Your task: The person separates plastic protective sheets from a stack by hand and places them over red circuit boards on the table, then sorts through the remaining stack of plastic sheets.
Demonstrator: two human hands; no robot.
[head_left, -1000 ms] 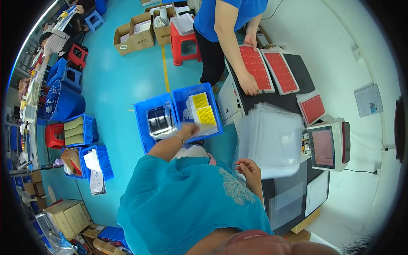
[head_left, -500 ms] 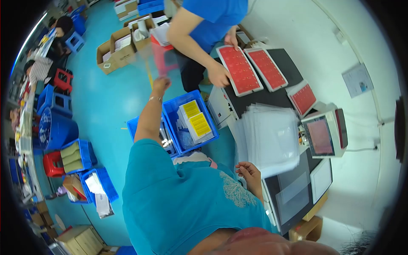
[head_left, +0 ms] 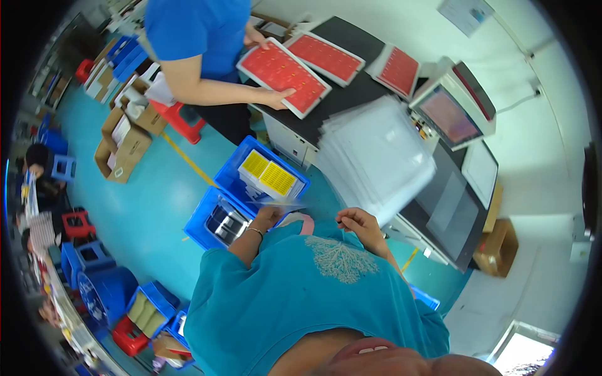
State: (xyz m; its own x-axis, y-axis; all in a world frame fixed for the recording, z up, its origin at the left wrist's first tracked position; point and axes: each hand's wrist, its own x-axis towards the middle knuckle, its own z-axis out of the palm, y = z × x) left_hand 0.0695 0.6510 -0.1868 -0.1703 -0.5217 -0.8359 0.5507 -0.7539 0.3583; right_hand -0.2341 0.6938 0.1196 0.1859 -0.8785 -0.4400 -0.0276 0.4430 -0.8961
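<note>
My left hand (head_left: 268, 217) is closed on a thin clear plastic sheet (head_left: 287, 204), blurred and seen nearly edge-on, just in front of my waist. Below that hand are two blue crates: one (head_left: 202, 212) contains shiny dark-and-silver pieces, the other (head_left: 227, 168) white stacks with yellow labels (head_left: 276, 178). My right hand (head_left: 362, 224) is in front of my chest with thumb and fingers pinched together; what lies between them, if anything, is too small to name. Close beyond it, a loose stack of clear plastic sheets (head_left: 376, 160) overhangs the table edge.
A co-worker in a blue shirt (head_left: 194, 31) holds a red printed panel (head_left: 282, 75) over the black table (head_left: 313, 119). Two more red panels (head_left: 326, 57) lie behind. A monitor (head_left: 448, 113) stands at right. Cardboard boxes (head_left: 128, 147) and a red stool (head_left: 179, 122) occupy the floor.
My left hand has come back from far out over the floor to my waist, bringing the clear sheet. The co-worker has lifted and tilted a red panel. My view has turned.
</note>
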